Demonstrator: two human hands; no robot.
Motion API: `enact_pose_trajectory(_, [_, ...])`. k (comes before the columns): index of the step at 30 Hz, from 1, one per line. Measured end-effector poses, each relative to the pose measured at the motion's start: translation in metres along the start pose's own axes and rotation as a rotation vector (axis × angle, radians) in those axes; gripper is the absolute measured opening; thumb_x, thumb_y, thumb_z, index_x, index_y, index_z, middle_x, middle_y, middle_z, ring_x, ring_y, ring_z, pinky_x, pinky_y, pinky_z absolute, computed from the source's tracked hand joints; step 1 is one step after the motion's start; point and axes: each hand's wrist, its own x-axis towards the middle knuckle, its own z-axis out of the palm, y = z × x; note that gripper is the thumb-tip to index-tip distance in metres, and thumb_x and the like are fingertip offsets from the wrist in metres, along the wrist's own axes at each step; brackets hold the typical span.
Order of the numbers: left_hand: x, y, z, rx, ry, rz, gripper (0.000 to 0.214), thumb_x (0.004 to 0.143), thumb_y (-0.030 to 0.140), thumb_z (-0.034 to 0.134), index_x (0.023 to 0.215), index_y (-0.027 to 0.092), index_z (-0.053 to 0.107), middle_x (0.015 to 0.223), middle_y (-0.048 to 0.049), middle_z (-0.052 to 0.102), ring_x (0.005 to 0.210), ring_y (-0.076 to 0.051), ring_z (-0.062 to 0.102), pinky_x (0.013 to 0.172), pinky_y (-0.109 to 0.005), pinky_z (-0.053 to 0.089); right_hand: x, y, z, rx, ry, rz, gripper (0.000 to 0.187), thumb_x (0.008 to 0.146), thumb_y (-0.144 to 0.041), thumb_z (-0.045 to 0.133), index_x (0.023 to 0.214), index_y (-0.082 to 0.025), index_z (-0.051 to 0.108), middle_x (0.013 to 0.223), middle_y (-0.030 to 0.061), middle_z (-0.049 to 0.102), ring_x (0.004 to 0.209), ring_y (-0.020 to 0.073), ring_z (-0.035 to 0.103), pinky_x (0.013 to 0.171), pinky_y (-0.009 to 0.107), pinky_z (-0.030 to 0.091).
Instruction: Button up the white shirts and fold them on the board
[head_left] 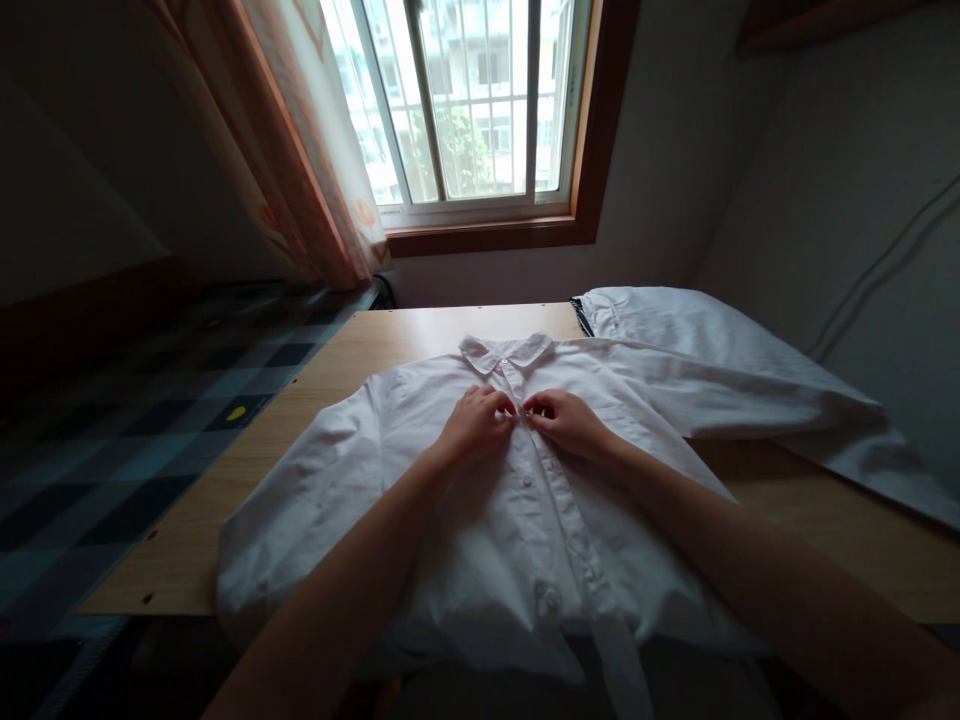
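A white button-up shirt (442, 540) lies spread on the wooden board, collar toward the window and hem at the near edge. My left hand (480, 418) pinches the front placket a little below the collar. Close beside it, my right hand (564, 418) pinches the other placket edge, so both sets of fingertips nearly meet. Whether a button sits between them is too small to tell. At the collar (504, 360) a button is fastened. Below my hands the front hangs parted, with buttons showing along one edge.
The light wooden board (300, 410) carries the shirt. Another white garment (675, 315) lies at the back right. To the left is a dark checked cloth (172, 400). Behind are a curtain (292, 150) and a barred window (480, 110). A cable (877, 260) runs along the right wall.
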Motion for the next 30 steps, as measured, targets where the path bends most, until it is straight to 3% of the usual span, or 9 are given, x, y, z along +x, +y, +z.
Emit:
enact_pose_trajectory(10, [0.0012, -0.0014, 0.0049, -0.029, -0.012, -0.054, 0.007, 0.083, 0.022, 0.066, 0.086, 0.017, 0.071, 0.085, -0.0059, 0.068, 0.086, -0.022, 0.062, 0.085, -0.033, 0.048, -0.0004, -0.0005, -0.0013, 0.008, -0.003, -0.008, 0.014, 0.080, -0.016, 0.063, 0.087, -0.015, 0.075, 0.086, 0.0066, 0.075, 0.076, 0.0171, 0.065, 0.069, 0.025, 0.044])
enact_pose_trajectory(18, [0.0025, -0.0030, 0.0059, -0.016, -0.032, -0.048, 0.010, 0.085, 0.024, 0.065, 0.082, 0.017, 0.071, 0.083, -0.0061, 0.068, 0.082, -0.020, 0.062, 0.081, -0.031, 0.048, 0.0012, -0.0029, -0.0005, 0.301, 0.039, 0.009, 0.017, 0.078, -0.014, 0.061, 0.086, -0.016, 0.076, 0.086, 0.0055, 0.076, 0.078, 0.0180, 0.068, 0.073, 0.026, 0.050])
enact_pose_trajectory(25, [0.0032, -0.0033, 0.0034, -0.133, -0.057, -0.091, 0.015, 0.083, 0.025, 0.061, 0.077, 0.017, 0.073, 0.076, -0.0036, 0.070, 0.072, -0.017, 0.060, 0.068, -0.025, 0.043, 0.0004, -0.0026, 0.0053, 0.145, 0.017, 0.024, 0.016, 0.078, -0.014, 0.063, 0.086, -0.016, 0.077, 0.085, 0.0065, 0.076, 0.077, 0.0185, 0.068, 0.071, 0.026, 0.049])
enact_pose_trajectory(30, [0.0031, -0.0041, 0.0022, -0.284, -0.079, -0.198, 0.022, 0.083, 0.030, 0.057, 0.075, 0.015, 0.072, 0.068, -0.0018, 0.068, 0.064, -0.015, 0.057, 0.058, -0.023, 0.037, -0.0008, -0.0031, 0.0048, 0.196, 0.031, 0.034, 0.017, 0.078, -0.014, 0.062, 0.087, -0.017, 0.076, 0.088, 0.0056, 0.077, 0.080, 0.0190, 0.068, 0.075, 0.027, 0.050])
